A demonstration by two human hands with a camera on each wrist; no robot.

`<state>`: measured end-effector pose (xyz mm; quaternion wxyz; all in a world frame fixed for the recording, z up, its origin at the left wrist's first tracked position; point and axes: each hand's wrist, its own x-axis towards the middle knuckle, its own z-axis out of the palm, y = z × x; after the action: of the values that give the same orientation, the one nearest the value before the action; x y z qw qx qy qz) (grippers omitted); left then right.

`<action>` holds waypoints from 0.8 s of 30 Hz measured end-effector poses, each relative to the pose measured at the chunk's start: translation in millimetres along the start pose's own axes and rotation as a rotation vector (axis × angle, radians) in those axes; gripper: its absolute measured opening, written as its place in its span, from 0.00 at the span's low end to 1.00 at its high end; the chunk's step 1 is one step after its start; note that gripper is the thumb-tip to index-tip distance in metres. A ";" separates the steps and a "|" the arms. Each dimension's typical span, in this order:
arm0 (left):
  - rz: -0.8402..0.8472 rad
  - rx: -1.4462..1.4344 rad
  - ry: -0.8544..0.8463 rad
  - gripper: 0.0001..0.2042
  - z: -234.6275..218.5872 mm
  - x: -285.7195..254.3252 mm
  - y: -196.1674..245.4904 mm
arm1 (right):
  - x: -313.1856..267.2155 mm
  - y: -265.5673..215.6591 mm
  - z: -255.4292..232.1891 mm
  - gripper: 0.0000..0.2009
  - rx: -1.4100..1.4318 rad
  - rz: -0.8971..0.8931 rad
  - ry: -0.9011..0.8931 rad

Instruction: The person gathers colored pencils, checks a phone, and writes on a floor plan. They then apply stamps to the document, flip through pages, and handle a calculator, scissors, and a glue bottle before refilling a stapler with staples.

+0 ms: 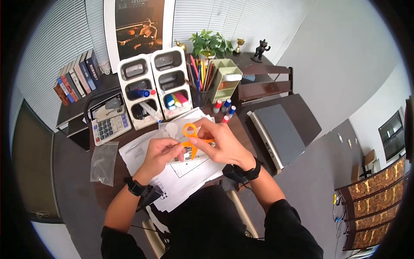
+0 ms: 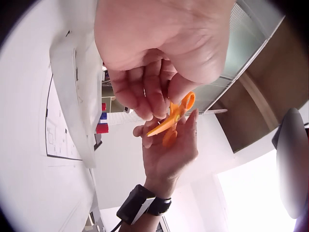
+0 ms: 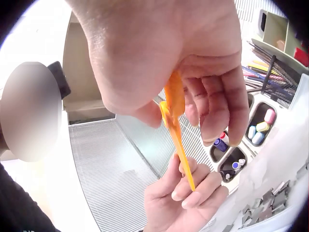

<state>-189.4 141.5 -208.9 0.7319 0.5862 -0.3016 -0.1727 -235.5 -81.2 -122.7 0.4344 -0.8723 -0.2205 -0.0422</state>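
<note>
Orange scissors (image 1: 190, 131) are held between the two hands above a pale tray (image 1: 199, 161). The right hand (image 1: 224, 144) grips them by the handle side, thumb against the orange plastic, other fingers bent. At the blade end the left hand (image 1: 160, 156) has curled fingers and thumb around the tip. In the left wrist view the scissors (image 2: 170, 123) show beyond the left fingertips. The right wrist view has the narrow blade side of the scissors (image 3: 179, 140) pointing to the left hand (image 3: 186, 198); the exact left contact is partly hidden.
Papers (image 1: 172, 190) lie under the hands; a clear bag (image 1: 103, 164) and calculator (image 1: 111, 127) are at the left. Behind stand white organizers (image 1: 137, 93), a pencil holder (image 1: 202, 95) and capped bottles (image 1: 218, 105). Grey metal pieces (image 3: 270, 200) lie in the tray.
</note>
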 end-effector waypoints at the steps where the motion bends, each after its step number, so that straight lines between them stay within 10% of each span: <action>1: -0.011 -0.058 0.000 0.10 0.2 -0.2 -1.0 | -1.7 0.1 -1.9 0.13 0.064 0.014 0.030; 6: 0.011 -0.213 0.030 0.11 -2.1 -0.6 -3.0 | -0.2 19.1 -43.7 0.16 0.077 0.028 0.388; 8: 0.011 -0.208 0.047 0.11 -1.9 -1.9 -2.0 | 17.1 40.1 -77.1 0.13 -0.332 -0.083 0.616; 12: 0.020 -0.197 0.046 0.11 -1.8 0.3 -2.0 | 49.7 81.8 -133.4 0.18 -0.798 -0.262 0.482; 24: 0.031 -0.310 0.054 0.10 -8.4 1.9 -7.6 | 78.1 118.7 -152.6 0.14 -0.864 -0.201 0.307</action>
<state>-181.8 144.8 -216.9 0.8239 0.4661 -0.2603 -0.1901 -97.2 -234.9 -95.1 0.0527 -0.9312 -0.1996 -0.3005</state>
